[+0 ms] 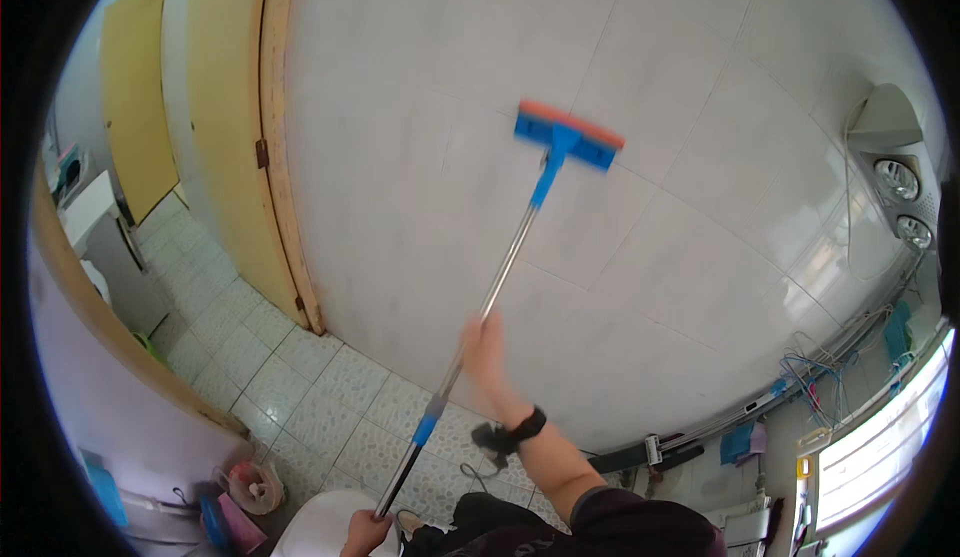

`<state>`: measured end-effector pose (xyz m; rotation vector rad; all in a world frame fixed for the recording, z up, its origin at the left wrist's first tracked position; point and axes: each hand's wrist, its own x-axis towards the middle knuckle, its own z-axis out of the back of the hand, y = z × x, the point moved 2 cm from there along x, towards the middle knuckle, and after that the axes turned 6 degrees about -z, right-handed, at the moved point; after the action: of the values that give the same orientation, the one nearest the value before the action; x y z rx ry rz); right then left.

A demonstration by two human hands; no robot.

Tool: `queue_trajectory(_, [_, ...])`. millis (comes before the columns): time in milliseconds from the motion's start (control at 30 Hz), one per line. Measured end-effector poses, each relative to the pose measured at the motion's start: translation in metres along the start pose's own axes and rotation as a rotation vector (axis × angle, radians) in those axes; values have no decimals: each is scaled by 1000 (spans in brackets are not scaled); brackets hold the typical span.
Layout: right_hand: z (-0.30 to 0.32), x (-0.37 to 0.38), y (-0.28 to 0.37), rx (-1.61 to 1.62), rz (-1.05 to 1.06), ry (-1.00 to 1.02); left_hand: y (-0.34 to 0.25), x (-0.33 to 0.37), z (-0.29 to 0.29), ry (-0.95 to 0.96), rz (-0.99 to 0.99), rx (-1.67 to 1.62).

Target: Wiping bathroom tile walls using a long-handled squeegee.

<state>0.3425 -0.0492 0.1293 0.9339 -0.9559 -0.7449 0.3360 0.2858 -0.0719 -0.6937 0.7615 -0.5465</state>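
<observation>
A long mop with a shiny metal pole, blue plastic collar and flat blue head edged in orange sponge (567, 135) presses against the glossy white tiled wall (700, 157). The right hand (484, 342) wraps the pole mid-length — blurred, apparently closed round it — while the left hand (364, 532) grips its lower end.

no package, label, sign or screen clear enough to tell anywhere in view
</observation>
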Motion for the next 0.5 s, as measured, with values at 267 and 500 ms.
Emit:
queue_trajectory(267, [-18, 19, 21, -92, -46, 87, -1, 16, 31, -151, -86, -18])
queue_trajectory(500, [-81, -81, -131, -54, -240, 325, 109, -54, 18, -17, -35, 2])
